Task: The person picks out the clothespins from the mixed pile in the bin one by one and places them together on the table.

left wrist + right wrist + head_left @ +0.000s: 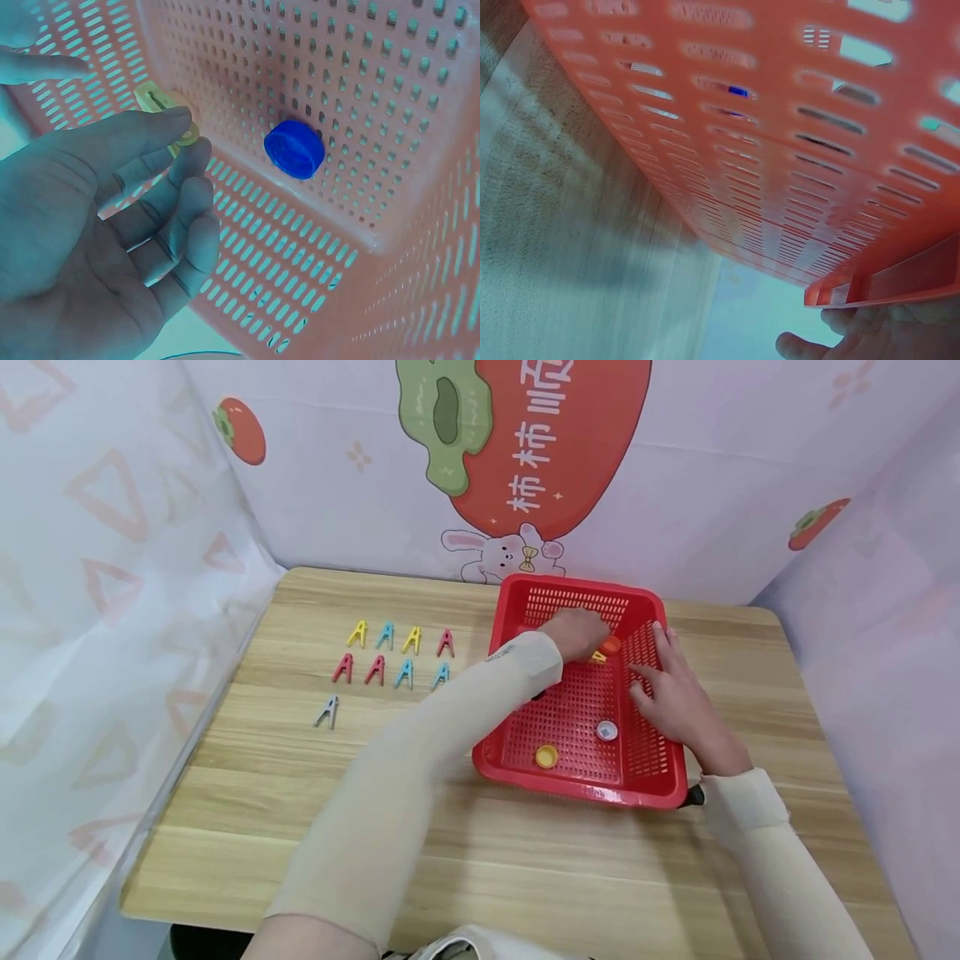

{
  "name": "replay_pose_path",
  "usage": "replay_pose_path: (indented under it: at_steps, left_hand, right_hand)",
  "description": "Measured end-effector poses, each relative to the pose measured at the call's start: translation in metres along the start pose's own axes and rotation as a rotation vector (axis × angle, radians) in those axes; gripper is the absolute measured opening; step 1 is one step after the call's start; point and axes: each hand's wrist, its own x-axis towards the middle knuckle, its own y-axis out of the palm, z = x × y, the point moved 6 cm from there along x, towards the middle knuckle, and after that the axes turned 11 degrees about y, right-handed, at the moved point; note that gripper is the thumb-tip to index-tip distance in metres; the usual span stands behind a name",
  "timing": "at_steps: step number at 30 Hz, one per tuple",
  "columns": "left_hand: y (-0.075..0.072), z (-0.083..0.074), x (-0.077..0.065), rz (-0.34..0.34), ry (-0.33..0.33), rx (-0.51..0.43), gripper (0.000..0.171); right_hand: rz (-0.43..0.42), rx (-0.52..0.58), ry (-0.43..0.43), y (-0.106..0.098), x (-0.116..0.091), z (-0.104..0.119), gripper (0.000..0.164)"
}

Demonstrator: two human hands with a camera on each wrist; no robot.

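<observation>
Inside the red basket [577, 792], my left hand [576, 633] pinches a yellow clothespin [156, 99] between thumb and index finger, its other fingers loosely bent. An orange bottle cap [611, 645] lies just beyond that clothespin. In the left wrist view a blue bottle cap [295, 149] lies on the basket floor; my left forearm mostly hides it in the head view. My right hand [675, 697] rests at the basket's right rim, with fairly straight fingers, some reaching over the inside. In the right wrist view its fingers [802, 347] show beside the rim.
A white cap [607, 730] and a yellow cap [547, 757] lie nearer the basket's front. Left of the basket, yellow, blue and red clothespins [378, 670] stand in two rows on the wooden table [247, 827], with a grey clothespin [327, 712] below them.
</observation>
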Motion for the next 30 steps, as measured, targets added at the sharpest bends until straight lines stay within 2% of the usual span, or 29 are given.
replay_pose_path:
  at_steps: [4,5,9,10,12,23,30]
  left_hand:
    - [0.001,0.007,-0.004,-0.004,-0.013,-0.042,0.048]
    - [-0.002,0.008,-0.012,-0.001,-0.007,-0.056,0.048]
    - [-0.006,0.013,-0.028,-0.002,-0.020,-0.102,0.046]
    - [-0.010,0.011,-0.037,0.000,-0.013,-0.100,0.045]
    - [-0.013,0.012,-0.044,0.006,-0.024,-0.105,0.044]
    - [-0.020,0.011,-0.071,-0.019,-0.043,-0.042,0.047]
    - [-0.023,0.020,-0.092,-0.039,-0.073,-0.089,0.047]
  right_hand:
    - [-0.007,-0.005,-0.004,0.000,0.000,0.000,0.052]
    - [-0.009,-0.003,-0.006,0.000,0.000,0.000,0.051]
    - [-0.010,0.002,-0.008,0.000,0.000,0.000,0.051]
    - [-0.009,0.003,-0.008,0.000,0.000,0.000,0.051]
    - [-0.007,0.003,-0.010,0.001,0.000,-0.001,0.051]
    - [-0.013,0.004,-0.004,0.000,-0.001,-0.001,0.051]
    - [-0.001,0.005,-0.009,-0.001,-0.002,0.000,0.051]
